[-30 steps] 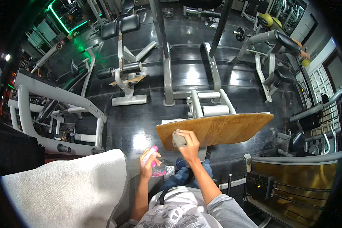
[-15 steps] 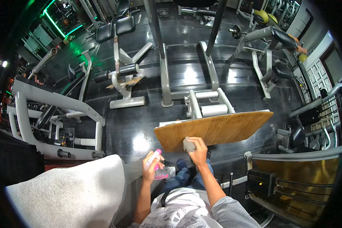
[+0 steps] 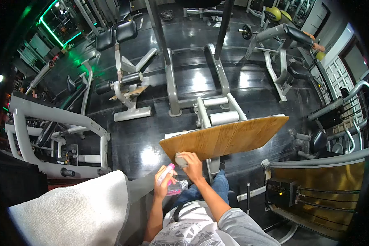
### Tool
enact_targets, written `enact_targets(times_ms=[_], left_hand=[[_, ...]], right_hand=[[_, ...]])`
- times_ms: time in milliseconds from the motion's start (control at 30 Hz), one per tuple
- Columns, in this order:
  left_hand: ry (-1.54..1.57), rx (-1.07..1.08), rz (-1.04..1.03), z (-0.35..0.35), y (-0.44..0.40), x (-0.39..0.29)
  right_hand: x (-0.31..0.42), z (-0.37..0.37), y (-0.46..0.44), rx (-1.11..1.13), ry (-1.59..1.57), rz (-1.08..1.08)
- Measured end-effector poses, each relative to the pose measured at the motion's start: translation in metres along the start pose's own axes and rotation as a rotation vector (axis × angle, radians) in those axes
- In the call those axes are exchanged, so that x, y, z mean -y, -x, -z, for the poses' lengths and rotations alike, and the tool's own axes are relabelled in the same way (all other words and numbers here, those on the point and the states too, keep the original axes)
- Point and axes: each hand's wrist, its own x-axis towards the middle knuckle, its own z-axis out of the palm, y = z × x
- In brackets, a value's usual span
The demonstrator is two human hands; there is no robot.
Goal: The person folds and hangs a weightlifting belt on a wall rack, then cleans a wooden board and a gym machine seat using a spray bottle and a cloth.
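A wooden board [image 3: 229,137], part of a grey-framed gym machine, tilts up in front of me. At its lower left edge my right hand [image 3: 190,166] presses a bunched grey cloth [image 3: 179,160] against the wood. My left hand [image 3: 162,182] is wrapped round the neck of a clear spray bottle with a pink-and-white trigger head [image 3: 167,172] and pink liquid low inside. The bottle is upright, just left of my right hand and below the board's corner. My left fingers partly hide the bottle, and my right fingers cover much of the cloth.
A white towel [image 3: 74,211] lies over something at the lower left. A grey machine frame [image 3: 57,110] stands left, and a leg machine [image 3: 129,84] with black rollers is beyond it. Close on my right is a machine with a gold panel [image 3: 320,197]. Dark flooring [image 3: 147,137] runs between them.
My right hand has slid left along the board with the cloth, toward its left corner. My left hand holds the bottle in nearly the same place. The view has shifted slightly.
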Motion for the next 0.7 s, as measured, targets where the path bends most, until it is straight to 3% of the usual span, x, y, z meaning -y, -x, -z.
enact_targets(times_ms=[133, 267, 400, 600, 700], left_hand=[[0.018, 0.003, -0.007, -0.001, -0.002, 0.003], [-0.008, -0.004, 0.013, -0.002, -0.002, 0.005], [-0.047, -0.025, -0.021, 0.004, -0.002, 0.006], [-0.099, -0.052, -0.038, 0.011, -0.003, 0.002], [-0.095, -0.057, -0.039, 0.013, -0.006, 0.000]], right_hand=[[-0.024, 0.045, -0.001, -0.127, 0.031, -0.061], [-0.031, 0.084, -0.012, -0.420, -0.003, -0.225], [-0.013, 0.068, -0.016, -0.394, -0.032, -0.182], [0.001, 0.010, 0.004, 0.006, -0.090, -0.055], [-0.014, 0.026, 0.005, -0.057, -0.007, -0.092]])
